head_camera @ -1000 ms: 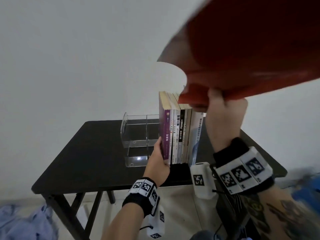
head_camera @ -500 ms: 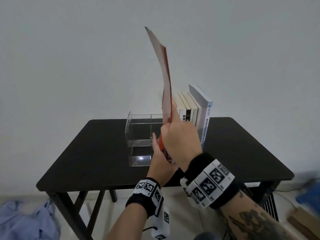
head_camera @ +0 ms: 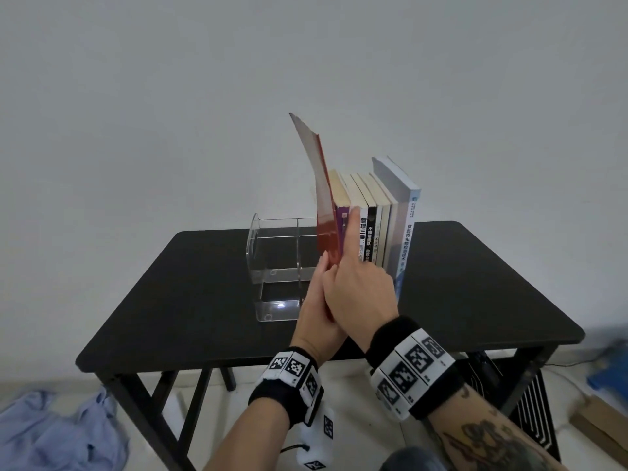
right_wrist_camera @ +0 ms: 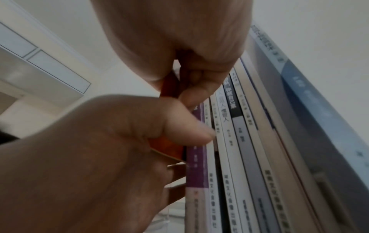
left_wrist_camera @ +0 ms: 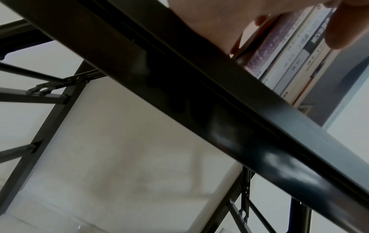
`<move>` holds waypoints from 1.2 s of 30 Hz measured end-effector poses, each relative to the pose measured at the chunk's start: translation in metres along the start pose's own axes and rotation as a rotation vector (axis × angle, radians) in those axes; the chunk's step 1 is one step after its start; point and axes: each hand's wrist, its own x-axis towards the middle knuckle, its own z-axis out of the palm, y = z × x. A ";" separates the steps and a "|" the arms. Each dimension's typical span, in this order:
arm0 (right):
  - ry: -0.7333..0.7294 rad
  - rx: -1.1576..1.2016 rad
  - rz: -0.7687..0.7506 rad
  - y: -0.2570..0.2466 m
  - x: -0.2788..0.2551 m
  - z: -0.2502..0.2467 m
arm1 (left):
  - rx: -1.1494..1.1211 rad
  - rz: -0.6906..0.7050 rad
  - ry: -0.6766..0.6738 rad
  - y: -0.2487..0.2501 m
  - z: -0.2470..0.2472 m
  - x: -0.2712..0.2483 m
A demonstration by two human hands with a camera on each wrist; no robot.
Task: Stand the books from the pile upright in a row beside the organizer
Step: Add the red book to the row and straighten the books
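A thin red book stands upright on the black table, its top curling left. It sits at the left end of a row of upright books, between the purple spine and the clear organizer. My left hand holds the red book low down, thumb on one face and fingers on the other. My right hand pinches the red book higher up, with its index finger stretched up over the spines. The book's bottom edge is hidden behind my hands.
A tall blue-and-white book ends the row on the right. Bare tabletop lies left of the organizer and right of the row. On the floor are blue cloth, a black rack and a cardboard box.
The red book swung down from overhead, turned upright and came down beside the purple book. My left hand moved from the purple book onto the red one.
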 end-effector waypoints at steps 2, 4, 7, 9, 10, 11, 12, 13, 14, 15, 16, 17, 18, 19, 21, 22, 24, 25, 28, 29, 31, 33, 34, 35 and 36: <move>0.030 -0.039 -0.005 0.001 0.001 0.004 | 0.002 -0.006 -0.038 0.004 0.000 -0.001; 0.016 -0.047 -0.005 0.003 -0.001 0.010 | 0.054 -0.021 -0.054 0.006 0.001 0.000; -0.028 -0.053 -0.004 0.007 -0.008 0.019 | 0.147 0.016 -0.039 0.003 0.003 0.002; -0.016 -0.087 -0.004 0.008 -0.012 0.019 | 0.122 0.014 -0.038 0.000 0.004 0.004; -0.006 -0.100 -0.001 0.009 -0.015 0.020 | 0.072 -0.005 -0.036 0.001 0.004 0.005; 0.016 -0.096 -0.008 0.011 -0.017 0.021 | 0.017 -0.024 -0.024 0.001 0.003 0.004; 0.044 -0.083 -0.030 0.012 -0.019 0.023 | -0.044 -0.041 -0.016 0.003 0.003 0.004; 0.065 -0.066 -0.050 0.014 -0.020 0.025 | -0.095 -0.057 -0.017 0.004 0.002 0.004; 0.069 -0.049 -0.057 0.015 -0.021 0.027 | -0.112 -0.070 -0.022 0.006 0.002 0.004; 0.061 -0.037 -0.059 0.018 -0.021 0.030 | -0.082 -0.072 -0.023 0.004 0.001 0.004; 0.052 -0.030 -0.062 0.020 -0.022 0.033 | -0.030 -0.067 -0.028 0.003 0.000 0.004; 0.052 -0.021 -0.061 0.021 -0.023 0.034 | -0.001 -0.051 -0.028 0.001 -0.001 0.004; 0.055 -0.012 -0.058 0.021 -0.024 0.034 | 0.010 -0.044 -0.026 -0.005 -0.002 0.005; 0.058 -0.001 -0.060 0.022 -0.024 0.035 | 0.005 -0.044 -0.025 -0.009 -0.003 0.006; 0.054 0.023 -0.064 0.023 -0.025 0.035 | -0.002 -0.067 -0.027 -0.014 -0.003 0.008; 0.050 0.032 -0.064 0.024 -0.025 0.036 | 0.004 -0.074 -0.031 -0.015 -0.003 0.009; 0.059 0.052 -0.068 0.026 -0.026 0.036 | 0.030 -0.072 -0.044 -0.019 -0.003 0.009; 0.064 0.062 -0.072 0.026 -0.026 0.035 | 0.037 -0.069 -0.051 -0.020 -0.003 0.010; 0.064 0.092 -0.072 0.028 -0.028 0.036 | -0.005 -0.081 -0.071 -0.021 -0.005 0.011; 0.062 0.105 -0.069 0.028 -0.029 0.037 | -0.035 -0.089 -0.074 -0.021 -0.005 0.012; 0.061 0.119 -0.061 0.030 -0.030 0.038 | -0.090 -0.109 -0.080 -0.019 -0.005 0.011; 0.057 0.119 -0.061 0.032 -0.030 0.040 | -0.150 -0.118 -0.079 -0.016 -0.005 0.012; 0.052 0.120 -0.062 0.032 -0.030 0.040 | -0.173 -0.118 -0.079 -0.015 -0.005 0.012; 0.047 0.121 -0.064 0.033 -0.031 0.040 | -0.183 -0.111 -0.076 -0.013 -0.005 0.011; 0.041 0.121 -0.064 0.034 -0.031 0.040 | -0.184 -0.103 -0.076 -0.014 -0.005 0.012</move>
